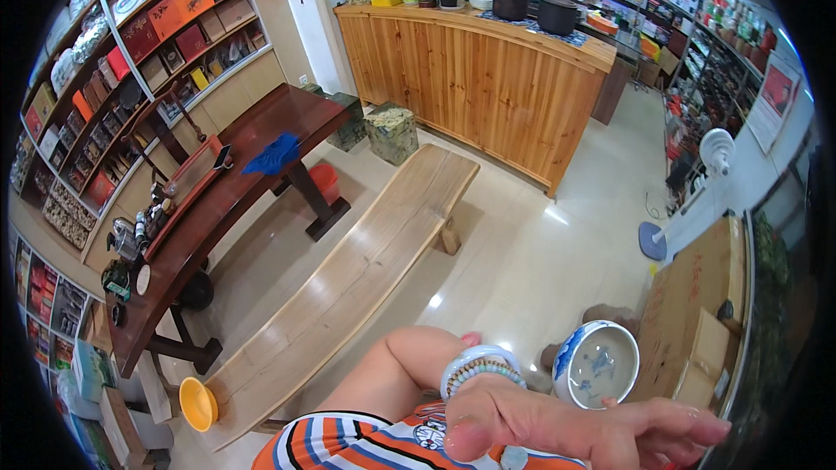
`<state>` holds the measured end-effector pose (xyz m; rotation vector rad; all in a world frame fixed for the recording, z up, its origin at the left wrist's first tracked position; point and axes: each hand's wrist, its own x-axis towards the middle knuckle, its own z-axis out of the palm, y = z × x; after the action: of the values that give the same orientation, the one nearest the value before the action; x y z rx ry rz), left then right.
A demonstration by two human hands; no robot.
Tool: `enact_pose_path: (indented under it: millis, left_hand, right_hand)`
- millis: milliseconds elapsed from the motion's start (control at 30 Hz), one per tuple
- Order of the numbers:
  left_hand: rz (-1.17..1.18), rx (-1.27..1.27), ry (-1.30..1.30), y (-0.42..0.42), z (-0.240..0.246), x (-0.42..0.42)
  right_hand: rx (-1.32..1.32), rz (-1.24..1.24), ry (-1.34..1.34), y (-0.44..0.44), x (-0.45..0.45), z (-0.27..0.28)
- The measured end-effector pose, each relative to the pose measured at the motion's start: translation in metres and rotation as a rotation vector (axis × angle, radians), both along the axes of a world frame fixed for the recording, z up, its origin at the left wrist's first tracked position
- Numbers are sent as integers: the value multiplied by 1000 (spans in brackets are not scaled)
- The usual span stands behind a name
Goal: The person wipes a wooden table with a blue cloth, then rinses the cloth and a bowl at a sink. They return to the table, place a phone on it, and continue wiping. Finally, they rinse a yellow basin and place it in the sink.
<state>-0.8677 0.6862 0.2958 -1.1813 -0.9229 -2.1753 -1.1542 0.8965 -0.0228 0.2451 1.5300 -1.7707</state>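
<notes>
My left hand (562, 418) reaches across the lower right with its fingers spread and wet-looking. Nothing shows in its grasp. A pale bangle and strings of beads (480, 369) circle the wrist. Just beyond the hand stands a white and blue porcelain basin (604, 362), with blue fish motifs visible on its inner bottom. A fingertip shows at the basin's near rim; whose hand it belongs to I cannot tell. My right hand is otherwise out of view. Beneath the arm is an orange, blue and white striped garment (356, 440), near a pale stone pendant (514, 457).
A long wooden bench (353, 267) runs diagonally, with a yellow bowl (198, 405) at its near end. Left of it, a dark red table (248, 202) bears a blue cloth (273, 154) and teaware. A large cardboard box (686, 300) and a fan (653, 239) stand right.
</notes>
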Motion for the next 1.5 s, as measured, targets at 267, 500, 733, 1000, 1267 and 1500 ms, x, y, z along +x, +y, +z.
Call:
enact_pose_path:
  millis: [267,500,733,1000,1267,1500]
  left_hand:
    - [-34,76,115,-248,-3,-165]
    - [-68,119,147,-447,5,-330]
    - [-59,193,267,-630,0,-516]
    - [24,97,552,-859,0,-727]
    - [37,39,-75,-1166,-23,-917]
    - [1099,97,-581,-1435,-91,-1057]
  right_hand:
    - [16,-83,3,-233,-167,0]
    - [7,-148,19,-421,-323,4]
    - [-38,-75,-11,-652,-509,-27]
    - [11,33,-28,-943,-695,-47]
    - [-242,330,132,-1203,-832,-17]
    - [-97,493,79,-1453,-911,24]
